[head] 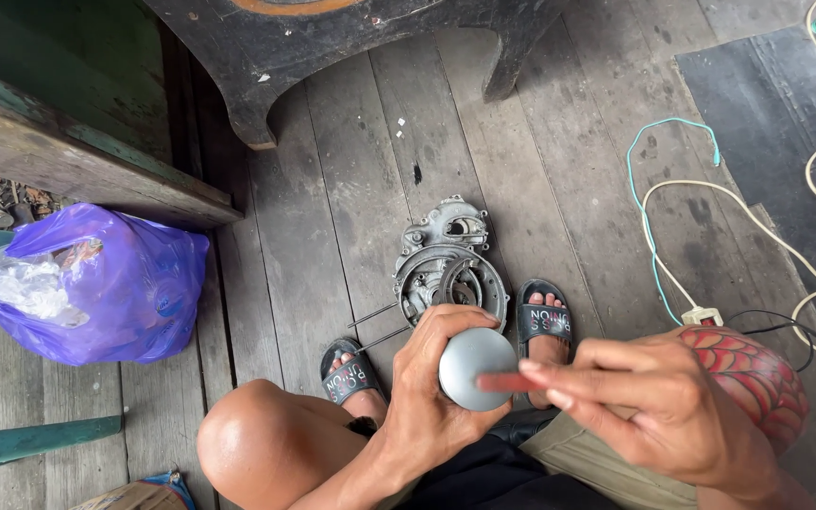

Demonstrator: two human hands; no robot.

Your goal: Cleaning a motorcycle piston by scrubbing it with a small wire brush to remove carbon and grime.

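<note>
A round grey metal cap is held over the lap, cupped from behind in the left hand, whose fingers are closed around its rim; held so, the domed face is turned up toward the camera and kept steady. The right hand is pinched shut on a small reddish strip, thumb and fingertips pressed together on it, and the strip is laid flat across the lower face of the cap, touching it. What the strip is made of cannot be told; it is blurred. The work is held between the knees rather than on the floor, presumably so that both hands can bear against each other. A grey engine casing with a round open recess is set down on the plank floor just beyond the feet, between the two black sandals, with two thin rods protruding from its left side; it lies within reach but is not touched. A purple plastic bag is placed at the left edge of the floor beside a green bench. White and teal cords are looped across the planks at the right, near a dark mat.
</note>
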